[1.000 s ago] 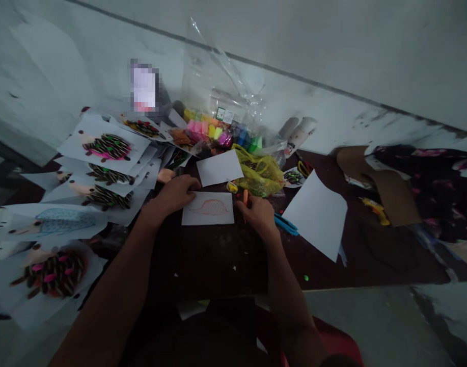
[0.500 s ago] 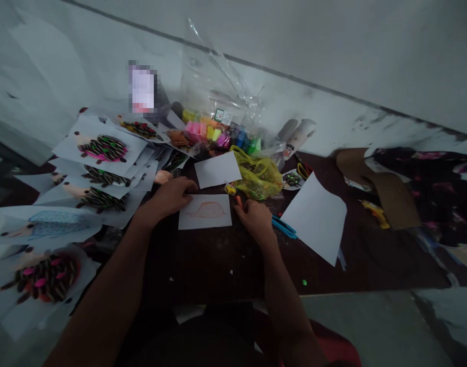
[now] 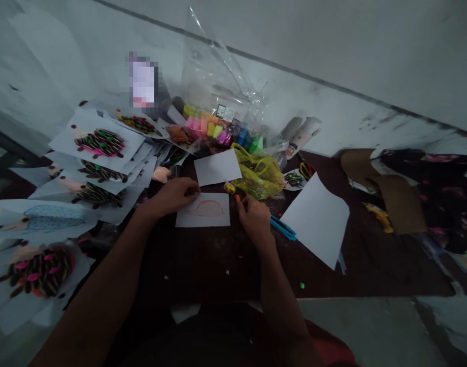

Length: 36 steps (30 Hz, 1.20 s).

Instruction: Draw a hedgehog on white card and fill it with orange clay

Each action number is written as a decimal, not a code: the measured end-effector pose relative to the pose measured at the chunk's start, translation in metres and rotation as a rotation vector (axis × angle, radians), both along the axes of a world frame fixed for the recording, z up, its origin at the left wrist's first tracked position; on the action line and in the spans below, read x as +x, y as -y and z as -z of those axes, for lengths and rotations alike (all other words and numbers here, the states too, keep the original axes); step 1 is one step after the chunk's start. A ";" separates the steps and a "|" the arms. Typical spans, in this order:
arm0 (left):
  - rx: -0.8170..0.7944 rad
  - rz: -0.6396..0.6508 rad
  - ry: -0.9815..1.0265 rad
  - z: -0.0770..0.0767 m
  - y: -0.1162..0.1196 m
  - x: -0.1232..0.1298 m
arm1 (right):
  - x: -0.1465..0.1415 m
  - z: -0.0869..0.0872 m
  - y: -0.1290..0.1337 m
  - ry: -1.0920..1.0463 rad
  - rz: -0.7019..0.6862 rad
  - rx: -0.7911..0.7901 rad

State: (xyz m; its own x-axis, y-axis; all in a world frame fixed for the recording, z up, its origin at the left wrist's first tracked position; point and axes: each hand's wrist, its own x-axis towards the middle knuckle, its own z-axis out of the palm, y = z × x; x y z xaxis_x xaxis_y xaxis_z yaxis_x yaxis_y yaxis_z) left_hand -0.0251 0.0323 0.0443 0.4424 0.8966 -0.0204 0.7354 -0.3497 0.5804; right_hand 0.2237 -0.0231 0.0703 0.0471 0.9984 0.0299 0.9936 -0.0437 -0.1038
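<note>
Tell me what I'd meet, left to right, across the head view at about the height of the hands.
Blue drawing, left hand, orange drawing, right hand, blue tool, large white sheet, yellow tool.

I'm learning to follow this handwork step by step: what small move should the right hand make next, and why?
Probably bring the slim orange stick in the right hand over the small white rectangular paper sheet. The stick sits just off the sheet's right edge, the sheet bears an orange line drawing, and the left hand is at its upper left corner.
</note>
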 end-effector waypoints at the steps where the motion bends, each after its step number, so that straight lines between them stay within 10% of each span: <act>1: 0.001 0.005 -0.006 -0.001 0.000 0.000 | 0.000 0.000 0.000 -0.002 -0.007 -0.008; 25: 0.011 -0.020 -0.077 0.008 -0.006 0.000 | 0.004 -0.012 -0.003 -0.021 0.077 -0.231; 31: 0.027 -0.004 -0.114 0.005 -0.005 0.004 | 0.007 -0.006 -0.003 -0.822 -0.056 0.051; 36: 0.007 0.016 -0.089 0.000 -0.002 0.001 | -0.008 -0.002 0.003 -1.314 -0.162 -0.117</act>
